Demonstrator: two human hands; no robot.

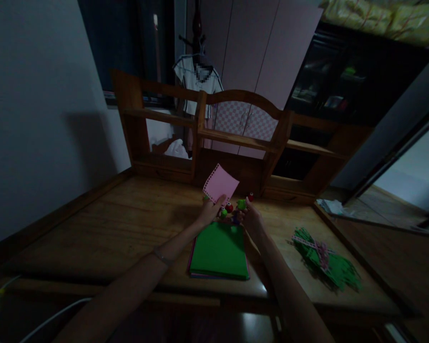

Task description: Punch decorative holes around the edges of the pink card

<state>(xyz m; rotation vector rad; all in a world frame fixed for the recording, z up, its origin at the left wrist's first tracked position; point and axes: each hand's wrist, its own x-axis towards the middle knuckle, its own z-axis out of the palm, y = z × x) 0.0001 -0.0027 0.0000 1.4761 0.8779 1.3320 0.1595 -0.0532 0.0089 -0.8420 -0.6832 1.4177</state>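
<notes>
A small pink sheet of paper (222,182), with a row of punched holes along its left edge, stands tilted up in my left hand (210,209). The thumb of that hand presses on the sheet's lower part. My right hand (252,218) is closed at a small green toy figure (241,204), which shows at its fingertips. Between the hands are more small figures, among them a red one (229,207) and a green one (223,213); the dim light blurs their details. Just below lies a stack of coloured paper with a green sheet (219,250) on top.
At the right of the wooden desk (146,209) lies a heap of green paper strips (325,262) with pink strips across it. A small red figure (250,196) stands beyond my right hand. A wooden shelf unit (236,138) closes off the desk's back.
</notes>
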